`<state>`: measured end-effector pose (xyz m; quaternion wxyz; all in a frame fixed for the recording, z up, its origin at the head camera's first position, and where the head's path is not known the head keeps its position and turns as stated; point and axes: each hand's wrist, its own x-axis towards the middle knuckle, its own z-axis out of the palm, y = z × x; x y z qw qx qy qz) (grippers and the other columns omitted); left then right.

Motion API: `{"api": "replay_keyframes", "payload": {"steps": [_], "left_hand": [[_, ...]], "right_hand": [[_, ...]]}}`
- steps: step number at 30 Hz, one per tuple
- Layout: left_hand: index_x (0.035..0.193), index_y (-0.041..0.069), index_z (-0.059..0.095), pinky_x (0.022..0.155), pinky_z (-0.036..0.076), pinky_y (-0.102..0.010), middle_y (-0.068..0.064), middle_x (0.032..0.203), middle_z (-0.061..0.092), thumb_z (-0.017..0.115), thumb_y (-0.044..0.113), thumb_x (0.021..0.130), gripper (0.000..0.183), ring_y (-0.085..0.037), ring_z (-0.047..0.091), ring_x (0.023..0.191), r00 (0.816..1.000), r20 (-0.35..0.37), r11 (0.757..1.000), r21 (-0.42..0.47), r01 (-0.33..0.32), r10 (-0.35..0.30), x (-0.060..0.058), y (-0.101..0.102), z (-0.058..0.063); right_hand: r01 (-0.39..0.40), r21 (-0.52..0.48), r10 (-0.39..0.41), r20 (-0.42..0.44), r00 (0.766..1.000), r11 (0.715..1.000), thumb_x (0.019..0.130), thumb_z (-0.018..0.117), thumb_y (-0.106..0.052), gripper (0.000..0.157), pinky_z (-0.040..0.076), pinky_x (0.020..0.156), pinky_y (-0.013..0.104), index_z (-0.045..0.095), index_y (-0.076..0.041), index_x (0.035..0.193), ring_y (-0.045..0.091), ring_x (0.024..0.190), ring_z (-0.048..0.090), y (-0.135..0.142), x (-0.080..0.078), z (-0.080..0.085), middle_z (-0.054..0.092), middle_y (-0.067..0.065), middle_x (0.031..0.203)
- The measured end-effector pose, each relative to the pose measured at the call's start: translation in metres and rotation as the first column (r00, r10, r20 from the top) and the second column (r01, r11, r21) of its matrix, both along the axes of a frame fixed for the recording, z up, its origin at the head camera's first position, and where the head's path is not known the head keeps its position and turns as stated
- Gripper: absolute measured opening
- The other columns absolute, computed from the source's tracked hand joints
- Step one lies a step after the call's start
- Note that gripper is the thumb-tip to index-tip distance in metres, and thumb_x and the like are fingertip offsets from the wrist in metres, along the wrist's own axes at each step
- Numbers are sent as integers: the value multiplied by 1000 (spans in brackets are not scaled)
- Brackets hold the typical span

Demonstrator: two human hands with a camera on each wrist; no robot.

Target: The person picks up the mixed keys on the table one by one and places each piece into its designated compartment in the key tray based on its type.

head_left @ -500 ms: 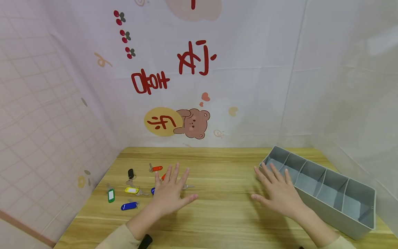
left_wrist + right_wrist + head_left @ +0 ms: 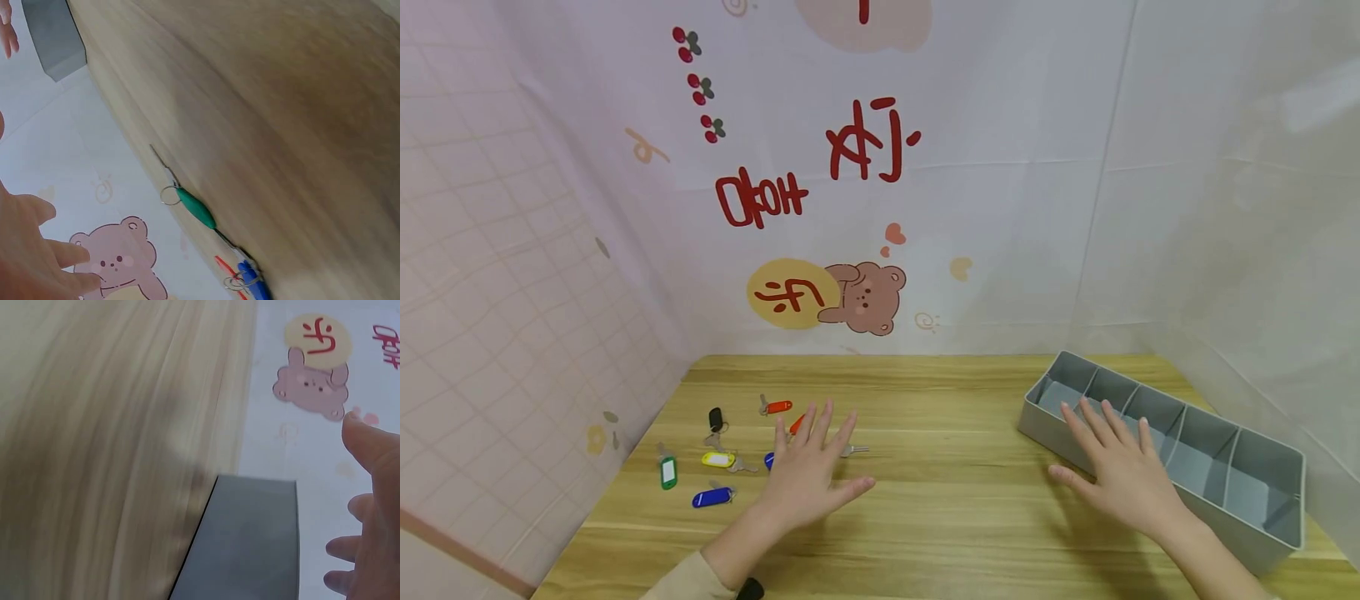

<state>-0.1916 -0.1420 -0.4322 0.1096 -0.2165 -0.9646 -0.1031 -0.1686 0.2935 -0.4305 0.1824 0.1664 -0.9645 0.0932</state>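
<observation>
My left hand point(image 2: 808, 482) hovers with fingers spread above several tagged keys on the wooden table, holding nothing. Partly covered by it are a red tag point(image 2: 798, 424) and a blue tag point(image 2: 769, 461). The left wrist view shows a key with a green tag point(image 2: 195, 208) near that hand. Left of it lie keys with yellow point(image 2: 718, 460), blue point(image 2: 712, 497), green point(image 2: 668, 472) and red point(image 2: 778, 407) tags, plus one with a black fob point(image 2: 715, 418). My right hand point(image 2: 1123, 483), fingers also spread, is in front of a grey divided box point(image 2: 1251, 540) and grips nothing.
The box stands slantwise at the table's right side, its compartments facing up. A white printed cloth point(image 2: 1000, 208) hangs behind the table point(image 2: 955, 533) and along both sides. Something black point(image 2: 750, 590) shows beside the left sleeve.
My right hand has moved to the right and now overlaps the box more. The left hand has barely shifted, and the keys and box stay in place.
</observation>
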Motion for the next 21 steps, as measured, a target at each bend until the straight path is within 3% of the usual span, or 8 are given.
{"api": "replay_keyframes", "payload": {"steps": [7,11,21], "left_hand": [[157,26,30,106,5,-75,-18,159,27,56,72,86,89,-41,16,147,999,-49,1000,-23,19,-20,-3,-3,-5],[157,26,32,107,4,-74,-16,157,31,58,71,86,88,-40,21,146,997,-68,999,-31,25,-27,-4,-6,-7],[151,23,44,108,10,-72,-15,153,40,54,74,86,84,-40,32,142,995,-96,999,-51,6,-11,-7,-11,-6]], "right_hand": [[53,-12,-53,6,999,999,87,70,-54,95,-11,108,69,21,-15,159,47,145,16,23,2,-5,30,25,156],[78,-18,-78,7,997,997,89,68,-54,95,-12,107,69,18,-16,160,46,145,14,35,5,-4,30,26,155],[138,-35,-139,-15,990,990,89,68,-52,93,-9,108,70,19,-16,160,45,146,10,61,12,3,29,25,155]]}}
